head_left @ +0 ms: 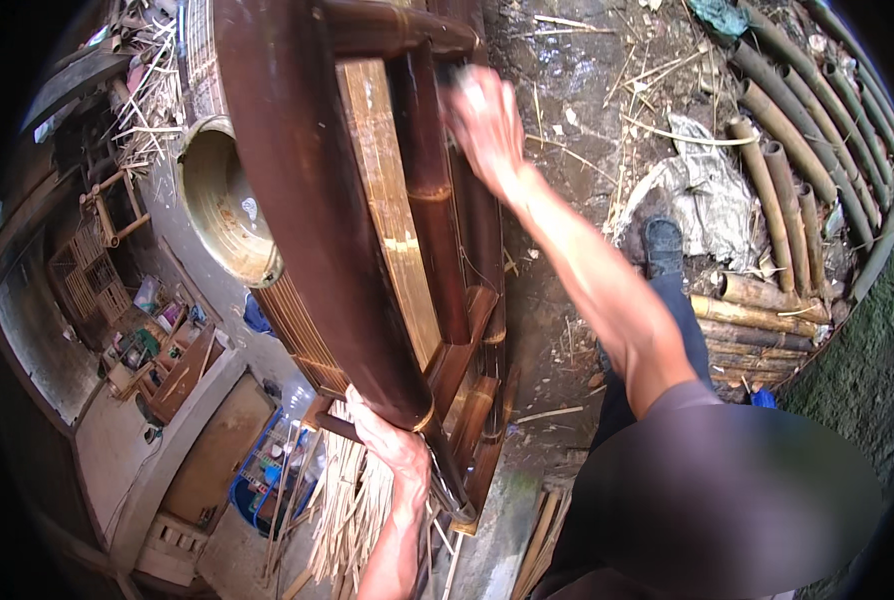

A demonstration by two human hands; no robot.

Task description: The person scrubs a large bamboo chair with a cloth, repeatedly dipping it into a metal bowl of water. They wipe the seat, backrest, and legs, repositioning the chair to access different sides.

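A glossy, dark brown bamboo furniture frame [332, 190] stands tilted before me, with thick poles, crosspieces and a lighter slatted panel [392, 200] inside. Its exact kind is hard to tell. My left hand [395, 445] grips the frame's near lower end, the fingers bent around the edge by the thick pole. At the far right side, my right hand [487, 120] is closed against an upright pole. Motion blurs its fingers, and something pale shows at them that I cannot make out.
Left of the frame sits a round, pale basin [229, 205]. Thin split strips [342, 500] lie below my left hand, near a blue crate [267, 475]. Bamboo lengths [797, 130] are stacked at the right, beside a dirty white sack [702, 190]. Scraps litter the ground.
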